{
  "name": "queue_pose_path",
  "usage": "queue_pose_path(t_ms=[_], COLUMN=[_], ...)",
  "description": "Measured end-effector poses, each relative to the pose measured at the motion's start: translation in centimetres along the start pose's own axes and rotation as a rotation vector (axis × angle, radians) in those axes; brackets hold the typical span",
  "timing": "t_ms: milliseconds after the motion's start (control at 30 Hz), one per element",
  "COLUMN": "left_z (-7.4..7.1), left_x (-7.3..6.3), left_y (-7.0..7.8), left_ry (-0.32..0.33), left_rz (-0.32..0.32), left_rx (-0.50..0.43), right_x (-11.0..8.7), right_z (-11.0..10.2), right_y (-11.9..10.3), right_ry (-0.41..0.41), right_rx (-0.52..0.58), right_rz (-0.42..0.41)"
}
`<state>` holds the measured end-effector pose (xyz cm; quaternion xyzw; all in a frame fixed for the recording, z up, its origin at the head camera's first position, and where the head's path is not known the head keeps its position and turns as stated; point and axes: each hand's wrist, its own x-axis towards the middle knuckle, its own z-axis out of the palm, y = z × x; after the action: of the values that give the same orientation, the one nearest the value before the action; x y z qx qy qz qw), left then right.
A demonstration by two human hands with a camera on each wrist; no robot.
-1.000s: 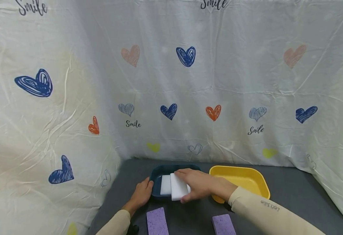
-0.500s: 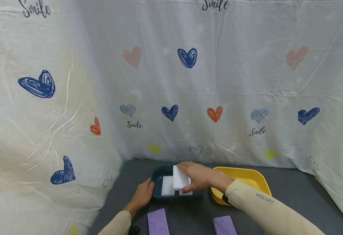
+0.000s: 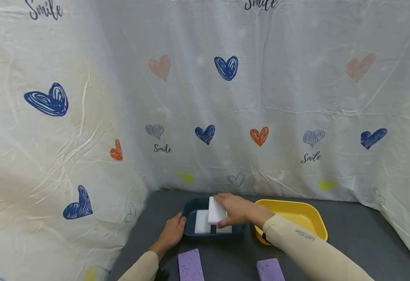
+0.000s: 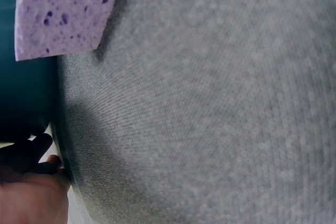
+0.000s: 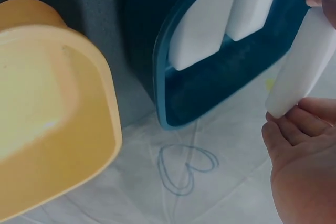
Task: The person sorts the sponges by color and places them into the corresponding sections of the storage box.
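Note:
My right hand point(image 3: 238, 210) pinches a white sponge point(image 3: 216, 210) between thumb and fingertips, raised over the dark blue tub point(image 3: 197, 203). In the right wrist view that sponge point(image 5: 304, 61) stands tilted, with fingertips along its lower end. Two more white sponges lie side by side inside the tub, the left one point(image 3: 203, 221) and the right one point(image 3: 224, 230). My left hand point(image 3: 172, 231) grips the tub's left end. The left wrist view has the left hand point(image 4: 34, 198) low in the corner, fingers against the tub's side point(image 4: 29, 93).
To the right of the blue tub stands a yellow tub point(image 3: 308, 218), partly behind my right forearm. Two purple speckled sponges lie in front on the grey tabletop, one at left point(image 3: 190, 265) and another at right point(image 3: 270, 269). A heart-printed curtain point(image 3: 226, 101) hangs behind.
The right hand has raised the white sponge and carried it back from the tub's front edge. More of the right sponge inside now shows. The left hand has kept its place on the tub.

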<state>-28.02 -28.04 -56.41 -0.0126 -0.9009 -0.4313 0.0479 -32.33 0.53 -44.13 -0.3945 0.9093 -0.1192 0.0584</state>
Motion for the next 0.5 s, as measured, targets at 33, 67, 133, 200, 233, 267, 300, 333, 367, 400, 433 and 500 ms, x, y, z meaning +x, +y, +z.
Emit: queue_pose_path(t_ms=[33,67,133,200,233,267,300,333,367,400,433,500], left_z=[0.0,0.0,0.0,-0.1,-0.1,-0.1,-0.2,-0.2,-0.2,-0.3,-0.3,-0.3], left_x=[0.0,0.0,0.0,0.0,0.0,0.0,0.0,0.0,0.0,0.0,-0.1,0.0], left_y=[0.0,0.0,0.1,0.1,0.1,0.2,0.2,0.3,0.3,0.3,0.3,0.4], left_ry=[-0.001,-0.001,-0.002,0.000,0.002,0.004,0.006,0.006,0.007,0.008,0.008,0.009], left_rz=[0.000,-0.009,-0.003,0.001,0.006,0.011,0.017,0.012,0.017,0.021,0.020,0.018], left_rx=[0.001,-0.003,0.003,0.010,0.015,0.018,0.021,0.019,0.023,0.026,0.028,0.031], right_x=[0.1,0.3,0.5,0.8,1.0,1.1,1.2,1.3,1.4,1.5,1.5,1.6], right_z=[0.2,0.3,0.6,1.0,1.2,1.4,1.6,1.8,2.0,2.3,2.5,2.9], right_y=[0.1,0.1,0.2,0.4,0.5,0.5,0.6,0.7,0.8,0.9,0.9,1.1], right_ry=[0.001,0.003,0.002,0.002,0.004,0.004,0.005,0.006,0.007,0.006,0.004,-0.001], right_rx=[-0.001,0.000,0.007,0.011,0.013,0.015,0.014,0.015,0.014,0.017,0.021,0.026], right_rz=[0.005,0.009,0.019,0.024,0.024,0.024,0.024,0.024,0.025,0.026,0.029,0.033])
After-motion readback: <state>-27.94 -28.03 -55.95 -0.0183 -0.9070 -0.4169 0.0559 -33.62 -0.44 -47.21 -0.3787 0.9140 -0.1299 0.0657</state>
